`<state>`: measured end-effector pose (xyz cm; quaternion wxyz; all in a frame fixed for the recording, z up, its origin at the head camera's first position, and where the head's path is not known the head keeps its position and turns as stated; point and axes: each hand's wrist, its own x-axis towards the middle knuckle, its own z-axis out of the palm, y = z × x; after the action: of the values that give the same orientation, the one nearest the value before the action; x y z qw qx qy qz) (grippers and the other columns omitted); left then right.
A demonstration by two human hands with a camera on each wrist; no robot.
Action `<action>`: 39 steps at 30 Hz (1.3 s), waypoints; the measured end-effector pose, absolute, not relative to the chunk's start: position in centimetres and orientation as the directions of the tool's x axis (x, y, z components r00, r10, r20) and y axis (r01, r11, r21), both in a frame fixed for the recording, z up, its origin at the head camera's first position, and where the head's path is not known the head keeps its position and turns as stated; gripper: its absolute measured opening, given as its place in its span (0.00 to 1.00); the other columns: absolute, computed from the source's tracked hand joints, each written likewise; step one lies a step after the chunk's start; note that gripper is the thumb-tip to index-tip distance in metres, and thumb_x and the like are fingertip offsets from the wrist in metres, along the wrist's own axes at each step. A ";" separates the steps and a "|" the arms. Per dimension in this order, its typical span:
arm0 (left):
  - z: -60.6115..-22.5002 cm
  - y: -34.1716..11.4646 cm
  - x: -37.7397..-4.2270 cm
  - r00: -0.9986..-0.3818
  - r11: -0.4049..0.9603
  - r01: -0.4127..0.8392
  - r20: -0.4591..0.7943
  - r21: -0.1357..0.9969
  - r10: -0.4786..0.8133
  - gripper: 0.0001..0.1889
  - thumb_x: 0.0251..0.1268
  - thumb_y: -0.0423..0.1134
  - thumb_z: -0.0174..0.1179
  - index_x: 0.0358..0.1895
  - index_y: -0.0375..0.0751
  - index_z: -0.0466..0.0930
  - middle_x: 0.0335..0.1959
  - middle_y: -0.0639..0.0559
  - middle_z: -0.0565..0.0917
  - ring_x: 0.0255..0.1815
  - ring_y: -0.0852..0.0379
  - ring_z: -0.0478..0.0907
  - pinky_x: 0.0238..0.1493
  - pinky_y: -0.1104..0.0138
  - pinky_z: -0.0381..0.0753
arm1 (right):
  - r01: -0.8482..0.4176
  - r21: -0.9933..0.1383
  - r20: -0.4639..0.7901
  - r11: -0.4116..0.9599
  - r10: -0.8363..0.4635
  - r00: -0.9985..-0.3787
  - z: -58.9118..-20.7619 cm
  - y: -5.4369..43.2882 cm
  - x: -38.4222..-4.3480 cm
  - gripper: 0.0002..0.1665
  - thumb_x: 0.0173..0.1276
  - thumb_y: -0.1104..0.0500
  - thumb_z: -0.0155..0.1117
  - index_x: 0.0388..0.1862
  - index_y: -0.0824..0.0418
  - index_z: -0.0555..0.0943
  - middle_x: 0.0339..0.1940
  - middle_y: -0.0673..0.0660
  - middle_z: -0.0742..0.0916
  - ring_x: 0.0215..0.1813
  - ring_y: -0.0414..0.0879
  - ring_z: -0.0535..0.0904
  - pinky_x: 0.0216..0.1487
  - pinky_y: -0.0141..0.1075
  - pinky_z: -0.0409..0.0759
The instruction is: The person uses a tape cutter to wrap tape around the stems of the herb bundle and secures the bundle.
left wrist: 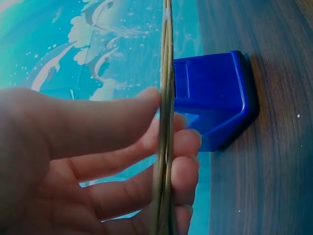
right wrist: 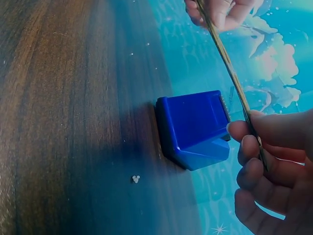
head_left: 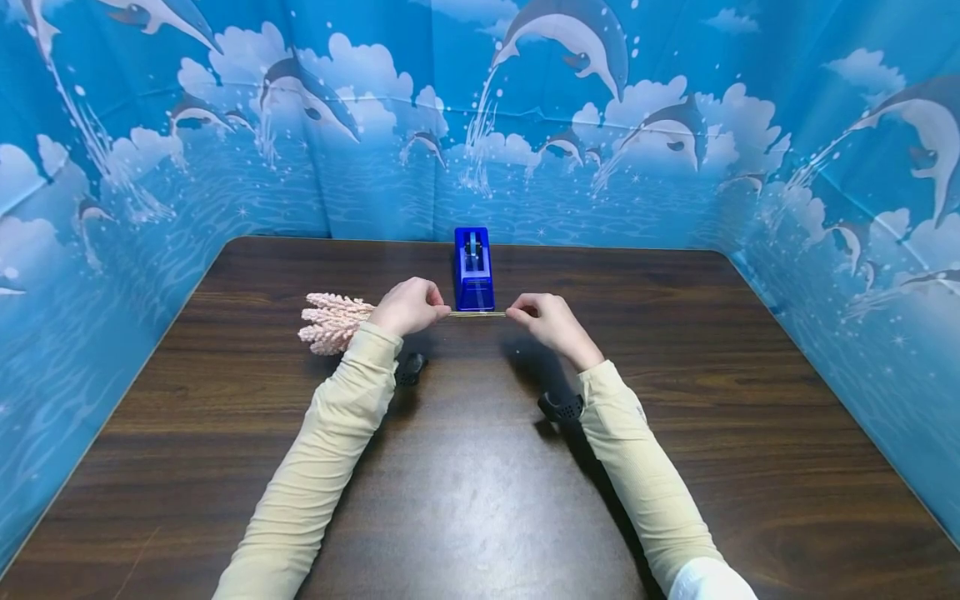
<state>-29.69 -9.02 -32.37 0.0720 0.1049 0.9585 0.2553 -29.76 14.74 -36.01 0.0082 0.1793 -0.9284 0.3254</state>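
A bunch of pale pink flower sprays [head_left: 335,323] lies out to the left, its thin greenish-brown stems [head_left: 478,314] running sideways between both hands. My left hand [head_left: 408,307] pinches the stems below the flowers, thumb on one side and fingers on the other. Near the stem ends, my right hand [head_left: 551,323] grips the bundle between thumb and fingers. Directly behind the stems stands a blue tape dispenser [head_left: 474,275], its toothed cutting edge close to them in the right wrist view. A shiny whitish patch [left wrist: 167,13] shows on the stems in the left wrist view.
The dark wood table [head_left: 480,467] is backed by a blue dolphin-print curtain [head_left: 375,183]. A small white bit [right wrist: 135,179] and a few specks lie on the tabletop. Black wrist cameras [head_left: 561,407] hang under both forearms, low over the table.
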 end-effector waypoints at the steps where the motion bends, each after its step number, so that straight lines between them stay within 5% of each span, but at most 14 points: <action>1: -32.3 -9.0 -29.7 -0.968 0.850 0.156 -0.095 0.503 0.234 0.11 0.64 0.42 0.60 0.36 0.36 0.83 0.37 0.43 0.85 0.39 0.50 0.76 0.42 0.60 0.73 | -0.338 -0.601 0.137 0.724 -0.324 -0.936 -36.0 14.7 -29.8 0.12 0.71 0.55 0.59 0.37 0.62 0.85 0.26 0.54 0.82 0.29 0.44 0.73 0.33 0.33 0.70; 11: -32.5 -9.1 -29.6 -0.958 0.861 0.185 -0.108 0.473 0.265 0.08 0.60 0.38 0.60 0.34 0.38 0.85 0.39 0.45 0.85 0.39 0.51 0.75 0.45 0.59 0.74 | -0.346 -0.634 0.169 0.692 -0.312 -0.935 -36.6 14.6 -29.7 0.06 0.67 0.60 0.63 0.39 0.61 0.83 0.33 0.57 0.87 0.34 0.44 0.77 0.38 0.33 0.73; 18: -32.6 -9.1 -29.5 -0.960 0.855 0.182 -0.101 0.486 0.261 0.06 0.59 0.35 0.59 0.28 0.39 0.84 0.30 0.47 0.85 0.36 0.52 0.76 0.45 0.60 0.74 | -0.343 -0.614 0.184 0.711 -0.293 -0.938 -36.8 14.6 -29.9 0.16 0.73 0.54 0.56 0.36 0.64 0.84 0.27 0.57 0.84 0.28 0.45 0.73 0.33 0.33 0.70; 30: -32.4 -8.8 -29.5 -0.975 0.828 0.181 -0.014 0.530 0.222 0.17 0.71 0.44 0.53 0.24 0.39 0.78 0.19 0.51 0.81 0.28 0.52 0.75 0.32 0.67 0.66 | -0.333 -0.629 0.242 0.703 -0.230 -0.943 -36.4 14.7 -29.8 0.10 0.70 0.56 0.61 0.35 0.61 0.85 0.26 0.57 0.86 0.29 0.44 0.77 0.33 0.32 0.71; 39: -32.3 -8.6 -29.3 -0.983 0.840 0.150 -0.008 0.522 0.181 0.11 0.65 0.44 0.59 0.35 0.39 0.82 0.38 0.44 0.85 0.43 0.46 0.79 0.51 0.50 0.71 | -0.341 -0.619 0.280 0.708 -0.207 -0.937 -36.2 14.7 -29.7 0.09 0.68 0.56 0.64 0.36 0.61 0.86 0.31 0.57 0.88 0.33 0.47 0.78 0.37 0.34 0.72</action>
<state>-29.27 -8.57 -32.26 0.0283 0.0864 0.9587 0.2697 -29.69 14.74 -36.17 0.0951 0.1491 -0.9191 0.3521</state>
